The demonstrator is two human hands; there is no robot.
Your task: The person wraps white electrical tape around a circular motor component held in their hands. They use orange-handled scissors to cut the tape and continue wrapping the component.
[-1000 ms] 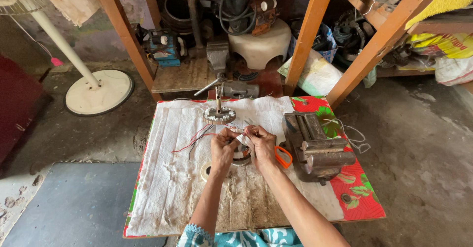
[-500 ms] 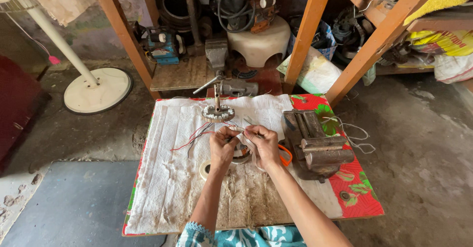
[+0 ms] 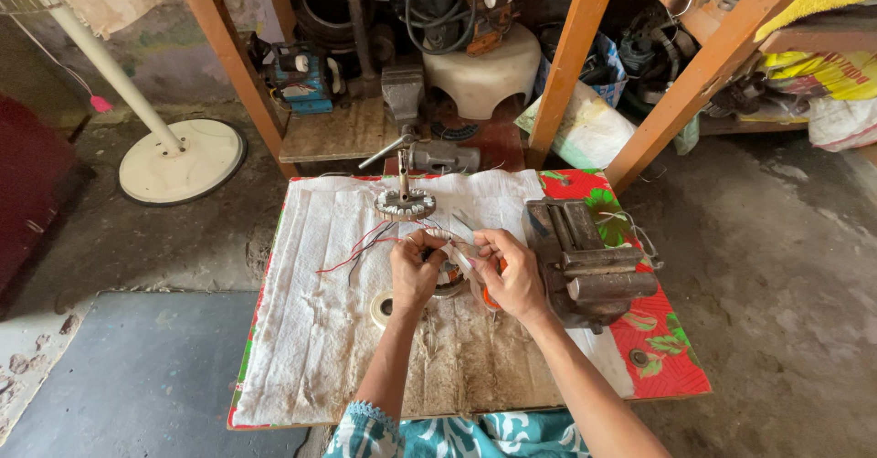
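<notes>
Starting far left: white fan base (image 3: pixel 181 159) with its pole on the concrete floor, well apart from the work. Low table (image 3: pixel 671 367) near centre, covered by a dirty white cloth (image 3: pixel 311 330) over a red flowered sheet. Red and grey wires (image 3: pixel 358 250) trail left across the cloth from the hands. Roll of tape (image 3: pixel 380 309) lies on the cloth just left of the left wrist. Toothed metal disc on a shaft (image 3: pixel 405 200) stands upright at the far edge of the cloth, beyond the hands. Left hand (image 3: pixel 416 271) mid-table, fingers curled together, pinching the wire ends. Small round motor part (image 3: pixel 451 278) sits under and between both hands, mostly hidden. Right hand (image 3: pixel 512 273) just beside the left, fingers closed around an orange-handled tool (image 3: pixel 491 295), tip meeting the wires; tool type cannot tell. Grey bench vise (image 3: pixel 585 262) stands right of the right hand, touching the sheet. Wooden shelf legs (image 3: pixel 571 61) and cluttered shelves far behind.
</notes>
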